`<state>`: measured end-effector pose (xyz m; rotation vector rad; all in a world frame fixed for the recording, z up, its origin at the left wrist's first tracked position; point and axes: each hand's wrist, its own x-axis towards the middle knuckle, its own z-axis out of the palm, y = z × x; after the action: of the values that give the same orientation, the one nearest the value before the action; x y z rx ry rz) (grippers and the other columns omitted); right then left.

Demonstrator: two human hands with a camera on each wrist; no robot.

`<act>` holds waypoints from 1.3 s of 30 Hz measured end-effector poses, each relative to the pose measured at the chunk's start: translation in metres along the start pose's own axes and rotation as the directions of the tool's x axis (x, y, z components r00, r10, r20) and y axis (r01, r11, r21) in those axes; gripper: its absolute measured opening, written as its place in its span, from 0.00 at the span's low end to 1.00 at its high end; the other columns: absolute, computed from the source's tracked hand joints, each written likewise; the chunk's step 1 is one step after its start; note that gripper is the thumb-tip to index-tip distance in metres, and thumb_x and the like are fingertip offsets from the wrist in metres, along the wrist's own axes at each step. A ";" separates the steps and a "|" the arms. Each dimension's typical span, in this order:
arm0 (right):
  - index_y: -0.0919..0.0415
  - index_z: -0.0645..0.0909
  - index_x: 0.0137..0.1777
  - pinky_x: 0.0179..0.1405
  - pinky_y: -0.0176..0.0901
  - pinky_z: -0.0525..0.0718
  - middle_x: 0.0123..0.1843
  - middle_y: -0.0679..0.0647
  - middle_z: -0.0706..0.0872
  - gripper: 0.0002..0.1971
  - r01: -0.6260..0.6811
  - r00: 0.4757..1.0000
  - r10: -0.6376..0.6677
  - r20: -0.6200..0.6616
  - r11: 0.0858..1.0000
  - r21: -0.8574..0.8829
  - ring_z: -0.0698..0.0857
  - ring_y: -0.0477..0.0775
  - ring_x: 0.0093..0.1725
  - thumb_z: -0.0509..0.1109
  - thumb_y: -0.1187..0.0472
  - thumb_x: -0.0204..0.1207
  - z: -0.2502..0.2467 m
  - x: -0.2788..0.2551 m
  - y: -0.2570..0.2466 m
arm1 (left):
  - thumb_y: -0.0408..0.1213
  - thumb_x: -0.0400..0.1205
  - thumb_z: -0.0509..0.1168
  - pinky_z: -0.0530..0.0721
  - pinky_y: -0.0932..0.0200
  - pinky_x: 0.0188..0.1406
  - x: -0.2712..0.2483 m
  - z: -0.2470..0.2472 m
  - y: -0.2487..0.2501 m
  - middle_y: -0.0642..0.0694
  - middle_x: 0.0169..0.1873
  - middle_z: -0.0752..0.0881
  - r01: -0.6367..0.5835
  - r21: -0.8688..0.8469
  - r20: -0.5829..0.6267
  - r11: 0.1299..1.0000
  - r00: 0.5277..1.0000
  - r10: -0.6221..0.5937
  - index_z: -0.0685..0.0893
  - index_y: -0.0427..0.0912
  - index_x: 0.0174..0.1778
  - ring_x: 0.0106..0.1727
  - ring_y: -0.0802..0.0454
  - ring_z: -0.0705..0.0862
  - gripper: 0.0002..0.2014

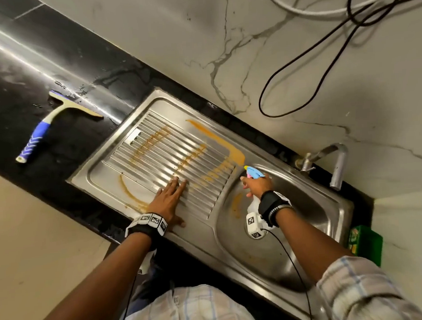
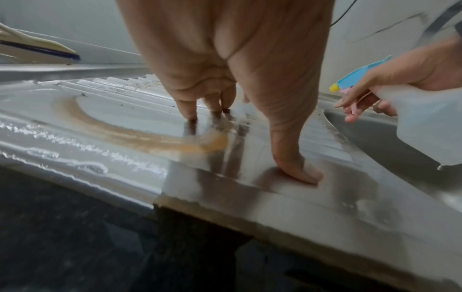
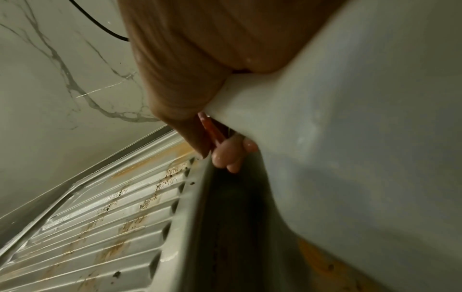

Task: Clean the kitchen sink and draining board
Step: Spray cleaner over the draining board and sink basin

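Note:
A steel sink unit has a ribbed draining board streaked with orange-brown stains and a basin on the right. My left hand lies flat on the board's near part, fingers straight, thumb on the front rim. My right hand grips a clear spray bottle with a blue head and yellow nozzle, held over the basin's left edge and pointing at the board. In the right wrist view the bottle fills the frame and fingers curl at the pink trigger.
A squeegee with a blue and white handle lies on the wet black counter left of the sink. A tap stands behind the basin. A green box sits at the right. Black cable hangs on the marble wall.

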<state>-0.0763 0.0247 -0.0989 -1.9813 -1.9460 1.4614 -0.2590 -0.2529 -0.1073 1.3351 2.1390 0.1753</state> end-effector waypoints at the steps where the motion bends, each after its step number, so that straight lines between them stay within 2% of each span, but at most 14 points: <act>1: 0.67 0.83 0.57 0.18 0.38 0.81 0.35 0.57 0.85 0.16 0.012 1.000 -0.012 0.017 1.000 -0.009 0.86 0.50 0.29 0.78 0.59 0.74 -0.002 0.002 0.000 | 0.63 0.59 0.81 0.47 0.40 0.82 0.001 0.000 0.001 0.42 0.85 0.39 0.006 -0.008 0.014 1.000 1.000 -0.006 0.33 0.52 0.84 0.86 0.43 0.41 0.72; 4: 0.59 0.85 0.44 0.30 0.43 0.86 0.33 0.57 0.87 0.12 0.002 0.999 -0.005 -0.034 0.993 -0.116 0.85 0.54 0.25 0.72 0.52 0.67 -0.008 0.017 0.005 | 0.61 0.59 0.82 0.50 0.36 0.83 0.003 -0.001 0.006 0.42 0.85 0.38 0.049 -0.007 0.057 0.999 0.997 -0.049 0.36 0.46 0.85 0.86 0.43 0.40 0.73; 6: 0.61 0.85 0.46 0.39 0.51 0.92 0.30 0.56 0.90 0.18 -0.022 0.998 0.013 -0.055 0.989 -0.149 0.88 0.56 0.27 0.72 0.49 0.61 -0.013 0.030 0.010 | 0.59 0.60 0.82 0.53 0.37 0.83 0.003 -0.005 0.012 0.42 0.85 0.38 0.083 0.048 0.086 0.995 0.992 -0.087 0.37 0.45 0.86 0.86 0.44 0.39 0.71; 8: 0.64 0.86 0.52 0.33 0.53 0.92 0.32 0.57 0.91 0.23 -0.028 0.999 0.023 -0.043 0.992 -0.126 0.91 0.55 0.29 0.76 0.50 0.60 -0.016 0.044 0.015 | 0.57 0.62 0.82 0.54 0.39 0.83 0.003 -0.009 0.020 0.42 0.85 0.38 0.111 0.089 0.105 0.990 0.987 -0.120 0.37 0.45 0.86 0.86 0.43 0.39 0.69; 12: 0.62 0.87 0.51 0.19 0.34 0.79 0.44 0.61 0.90 0.30 -0.048 0.993 0.032 -0.114 0.989 -0.139 0.90 0.57 0.34 0.71 0.42 0.52 -0.020 0.052 0.008 | 0.60 0.63 0.80 0.52 0.42 0.84 0.001 -0.015 0.025 0.41 0.85 0.37 0.116 0.181 0.113 0.977 0.984 -0.137 0.36 0.45 0.86 0.86 0.42 0.39 0.69; 16: 0.62 0.89 0.45 0.17 0.29 0.77 0.35 0.55 0.91 0.13 0.012 0.998 -0.026 -0.065 0.978 -0.209 0.87 0.46 0.26 0.73 0.53 0.68 -0.026 0.022 -0.026 | 0.77 0.62 0.67 0.45 0.40 0.84 -0.007 -0.020 0.014 0.40 0.83 0.34 0.045 0.352 0.018 0.935 0.998 -0.055 0.33 0.42 0.85 0.85 0.42 0.36 0.70; 18: 0.62 0.88 0.45 0.28 0.29 0.81 0.37 0.55 0.91 0.20 0.040 0.994 -0.064 -0.086 0.965 -0.258 0.89 0.51 0.34 0.70 0.46 0.65 -0.024 0.024 -0.033 | 0.81 0.65 0.59 0.45 0.39 0.84 -0.012 -0.024 0.000 0.38 0.85 0.37 0.031 0.409 -0.013 0.912 1.000 -0.028 0.34 0.41 0.85 0.85 0.42 0.37 0.67; 20: 0.60 0.88 0.47 0.44 0.42 0.87 0.42 0.58 0.91 0.28 0.080 0.990 -0.114 -0.087 0.944 -0.320 0.89 0.59 0.43 0.66 0.38 0.59 -0.022 0.028 -0.040 | 0.81 0.66 0.57 0.45 0.38 0.84 -0.018 -0.030 -0.015 0.38 0.85 0.39 0.084 0.412 -0.025 0.907 0.996 -0.080 0.36 0.40 0.85 0.86 0.41 0.38 0.65; 21: 0.60 0.88 0.47 0.42 0.44 0.88 0.42 0.58 0.91 0.28 0.095 0.990 -0.123 -0.064 0.939 -0.330 0.90 0.58 0.40 0.66 0.37 0.60 -0.020 0.030 -0.044 | 0.81 0.66 0.57 0.45 0.37 0.84 -0.022 -0.033 -0.020 0.38 0.85 0.39 0.130 0.407 -0.028 0.904 0.991 -0.130 0.37 0.41 0.85 0.86 0.41 0.39 0.64; 24: 0.60 0.86 0.47 0.26 0.36 0.81 0.40 0.58 0.91 0.26 0.142 0.988 -0.155 -0.006 0.921 -0.363 0.88 0.49 0.26 0.68 0.36 0.69 -0.018 0.026 -0.060 | 0.79 0.65 0.61 0.47 0.31 0.82 -0.031 -0.034 -0.030 0.41 0.86 0.42 0.281 0.342 -0.044 0.897 0.958 -0.283 0.40 0.43 0.86 0.86 0.42 0.43 0.64; 27: 0.58 0.85 0.42 0.36 0.45 0.88 0.38 0.57 0.88 0.29 0.166 0.982 -0.186 -0.024 0.920 -0.355 0.88 0.56 0.32 0.68 0.29 0.67 -0.016 0.025 -0.074 | 0.76 0.64 0.68 0.54 0.30 0.80 -0.033 -0.030 -0.031 0.44 0.86 0.42 0.383 0.178 -0.013 0.906 0.922 -0.387 0.39 0.48 0.86 0.86 0.42 0.46 0.65; 31: 0.60 0.74 0.44 0.49 0.48 0.90 0.35 0.53 0.75 0.14 0.149 0.988 -0.156 0.008 0.922 -0.359 0.89 0.59 0.34 0.70 0.49 0.77 -0.021 0.014 -0.091 | 0.68 0.62 0.76 0.56 0.30 0.80 -0.030 -0.032 -0.025 0.46 0.86 0.40 0.436 0.054 0.033 0.898 0.898 -0.438 0.38 0.50 0.86 0.86 0.43 0.44 0.68; 36: 0.59 0.80 0.61 0.52 0.56 0.91 0.58 0.60 0.83 0.36 0.154 0.983 -0.180 -0.031 0.909 -0.386 0.89 0.65 0.47 0.69 0.34 0.60 -0.007 0.040 -0.093 | 0.63 0.60 0.80 0.61 0.29 0.78 -0.023 -0.030 -0.022 0.45 0.86 0.41 0.465 0.044 0.034 0.884 0.884 -0.467 0.39 0.48 0.86 0.86 0.41 0.45 0.69; 39: 0.59 0.79 0.63 0.52 0.52 0.90 0.60 0.61 0.83 0.34 0.155 0.983 -0.184 -0.025 0.888 -0.434 0.89 0.64 0.49 0.69 0.35 0.63 -0.006 0.032 -0.104 | 0.63 0.59 0.81 0.63 0.29 0.77 -0.021 -0.027 -0.024 0.45 0.86 0.40 0.462 0.027 0.037 0.887 0.886 -0.462 0.38 0.48 0.86 0.86 0.41 0.44 0.70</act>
<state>-0.1603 0.0773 -0.0534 -1.8988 -2.5105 0.9740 -0.2860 -0.2772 -0.0866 0.7903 2.3562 -0.0663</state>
